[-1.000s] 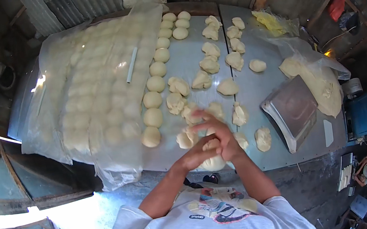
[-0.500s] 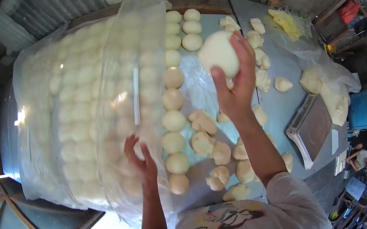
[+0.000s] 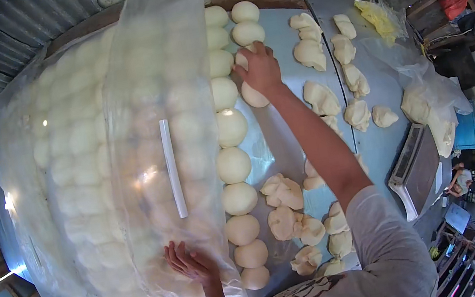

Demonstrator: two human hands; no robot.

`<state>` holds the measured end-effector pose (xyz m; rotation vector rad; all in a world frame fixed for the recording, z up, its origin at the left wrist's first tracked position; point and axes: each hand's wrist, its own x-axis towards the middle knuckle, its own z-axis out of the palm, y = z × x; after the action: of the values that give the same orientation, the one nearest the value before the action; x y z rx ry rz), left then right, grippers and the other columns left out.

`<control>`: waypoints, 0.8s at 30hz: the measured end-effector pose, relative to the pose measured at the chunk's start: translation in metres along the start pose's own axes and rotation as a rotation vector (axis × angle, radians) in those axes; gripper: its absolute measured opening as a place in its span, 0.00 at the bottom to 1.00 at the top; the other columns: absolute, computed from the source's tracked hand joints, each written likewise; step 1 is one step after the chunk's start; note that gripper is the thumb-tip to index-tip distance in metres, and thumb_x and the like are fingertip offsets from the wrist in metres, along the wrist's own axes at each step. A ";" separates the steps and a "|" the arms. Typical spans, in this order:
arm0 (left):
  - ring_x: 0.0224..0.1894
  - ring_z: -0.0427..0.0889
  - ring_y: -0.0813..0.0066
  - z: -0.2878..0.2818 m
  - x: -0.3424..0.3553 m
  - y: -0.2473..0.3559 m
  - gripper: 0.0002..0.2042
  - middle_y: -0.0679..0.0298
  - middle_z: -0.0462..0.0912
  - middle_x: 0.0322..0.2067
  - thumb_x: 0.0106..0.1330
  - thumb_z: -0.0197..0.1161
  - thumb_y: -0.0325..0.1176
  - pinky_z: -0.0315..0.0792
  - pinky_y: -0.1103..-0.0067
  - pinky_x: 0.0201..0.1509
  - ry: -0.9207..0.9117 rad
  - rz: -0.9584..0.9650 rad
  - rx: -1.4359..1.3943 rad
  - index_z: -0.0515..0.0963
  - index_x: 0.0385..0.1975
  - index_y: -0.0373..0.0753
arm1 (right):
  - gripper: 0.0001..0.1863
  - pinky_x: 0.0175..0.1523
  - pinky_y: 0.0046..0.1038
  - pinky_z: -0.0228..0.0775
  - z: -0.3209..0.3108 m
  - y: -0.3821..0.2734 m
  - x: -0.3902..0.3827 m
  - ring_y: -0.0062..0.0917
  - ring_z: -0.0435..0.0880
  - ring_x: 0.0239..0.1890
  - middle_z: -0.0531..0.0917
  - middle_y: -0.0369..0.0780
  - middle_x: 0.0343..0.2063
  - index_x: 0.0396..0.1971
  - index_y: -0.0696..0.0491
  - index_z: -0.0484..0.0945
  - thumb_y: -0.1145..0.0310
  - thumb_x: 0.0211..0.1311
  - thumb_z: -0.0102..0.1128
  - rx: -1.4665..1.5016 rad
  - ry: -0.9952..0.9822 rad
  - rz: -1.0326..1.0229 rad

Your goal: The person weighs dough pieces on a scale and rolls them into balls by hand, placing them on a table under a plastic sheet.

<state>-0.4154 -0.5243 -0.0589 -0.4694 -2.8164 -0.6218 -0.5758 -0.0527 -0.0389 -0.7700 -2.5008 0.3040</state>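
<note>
A metal table point(image 3: 377, 145) is filling most of the view. A clear plastic sheet point(image 3: 134, 102) is covering its left part from the far edge to the near edge, with many rounded dough shapes point(image 3: 73, 168) showing in rows beneath. Toward the table's right edge, a large dough mass point(image 3: 429, 115) is lying partly under loose clear plastic point(image 3: 414, 67). A scale point(image 3: 416, 168) is standing near the near right corner, and a crumpled yellow bag point(image 3: 376, 17) is lying toward the far right corner.

The left hand point(image 3: 192, 262) is spreading over the plastic sheet toward the near edge, its fingers parted and gripping nothing. The right hand point(image 3: 259, 69) is reaching toward the far edge, its fingers curving over a dough ball point(image 3: 241, 59); I cannot tell whether they are gripping it, since the hand is hiding much of it. That ball is sitting in a short column, with two smooth balls point(image 3: 244, 12) resting beyond it and one more ball point(image 3: 254, 94) lying on its near side. A longer column point(image 3: 234, 164) is running along the sheet's right border. Rough dough pieces point(image 3: 321, 97) are lying in loose lines farther right. A thin white rod point(image 3: 172, 168) is lying on the sheet.
</note>
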 end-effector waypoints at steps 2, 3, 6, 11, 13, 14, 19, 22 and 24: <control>0.63 0.65 0.44 -0.001 -0.002 -0.001 0.21 0.48 0.70 0.58 0.75 0.39 0.45 0.56 0.52 0.66 -0.017 -0.049 -0.005 0.72 0.51 0.35 | 0.21 0.60 0.43 0.70 0.009 0.013 0.010 0.48 0.70 0.58 0.72 0.44 0.58 0.48 0.41 0.81 0.69 0.52 0.66 -0.041 -0.338 -0.021; 0.63 0.65 0.44 -0.001 -0.002 -0.004 0.21 0.48 0.70 0.58 0.75 0.39 0.45 0.56 0.52 0.66 -0.020 -0.049 0.001 0.72 0.51 0.35 | 0.21 0.60 0.43 0.70 0.011 0.021 0.014 0.48 0.70 0.58 0.72 0.44 0.58 0.48 0.41 0.81 0.69 0.52 0.66 -0.037 -0.343 -0.017; 0.64 0.64 0.45 -0.001 -0.006 -0.004 0.21 0.49 0.70 0.59 0.76 0.38 0.45 0.56 0.52 0.66 -0.014 -0.049 -0.044 0.72 0.52 0.35 | 0.22 0.64 0.45 0.66 0.011 0.045 0.013 0.48 0.69 0.59 0.70 0.42 0.60 0.46 0.39 0.82 0.77 0.50 0.62 0.021 -0.291 -0.133; 0.64 0.65 0.46 -0.004 -0.002 -0.004 0.21 0.49 0.71 0.59 0.76 0.38 0.44 0.56 0.53 0.66 -0.006 -0.067 -0.045 0.73 0.51 0.35 | 0.21 0.67 0.51 0.57 -0.003 0.010 -0.027 0.47 0.66 0.62 0.71 0.42 0.59 0.46 0.43 0.81 0.73 0.50 0.64 0.000 -0.066 -0.224; 0.64 0.65 0.46 -0.006 0.000 -0.002 0.21 0.49 0.71 0.59 0.76 0.38 0.45 0.56 0.53 0.66 0.006 -0.062 -0.048 0.73 0.51 0.35 | 0.20 0.67 0.52 0.55 -0.020 -0.006 -0.057 0.47 0.65 0.63 0.71 0.42 0.58 0.46 0.44 0.80 0.71 0.50 0.65 0.111 0.048 -0.240; 0.64 0.65 0.46 -0.006 0.002 -0.001 0.21 0.50 0.71 0.58 0.76 0.38 0.45 0.56 0.53 0.66 0.017 -0.051 -0.056 0.74 0.50 0.35 | 0.20 0.67 0.49 0.55 -0.020 -0.003 -0.071 0.45 0.65 0.63 0.71 0.43 0.57 0.46 0.44 0.80 0.70 0.50 0.65 0.015 -0.090 -0.295; 0.64 0.65 0.47 -0.003 0.003 0.000 0.21 0.50 0.71 0.59 0.76 0.39 0.45 0.56 0.54 0.66 -0.008 -0.037 -0.081 0.73 0.51 0.36 | 0.19 0.61 0.46 0.57 -0.011 0.006 -0.067 0.43 0.66 0.60 0.70 0.43 0.57 0.46 0.44 0.79 0.63 0.51 0.65 -0.159 -0.137 -0.018; 0.64 0.65 0.47 -0.005 -0.002 -0.001 0.21 0.50 0.71 0.58 0.76 0.39 0.45 0.56 0.54 0.66 -0.006 -0.031 -0.072 0.73 0.51 0.36 | 0.24 0.61 0.49 0.58 -0.029 0.010 -0.072 0.45 0.65 0.61 0.68 0.46 0.58 0.52 0.45 0.76 0.56 0.53 0.65 -0.187 -0.110 -0.045; 0.65 0.65 0.47 -0.003 -0.003 -0.001 0.21 0.50 0.71 0.58 0.76 0.39 0.45 0.56 0.54 0.66 0.019 -0.031 -0.063 0.73 0.51 0.36 | 0.32 0.60 0.55 0.60 -0.047 0.032 -0.070 0.49 0.62 0.65 0.66 0.51 0.60 0.58 0.45 0.72 0.47 0.55 0.64 -0.225 -0.061 0.022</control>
<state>-0.4121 -0.5268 -0.0575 -0.4293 -2.7978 -0.7188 -0.4862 -0.0643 -0.0381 -0.8889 -2.6158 0.0540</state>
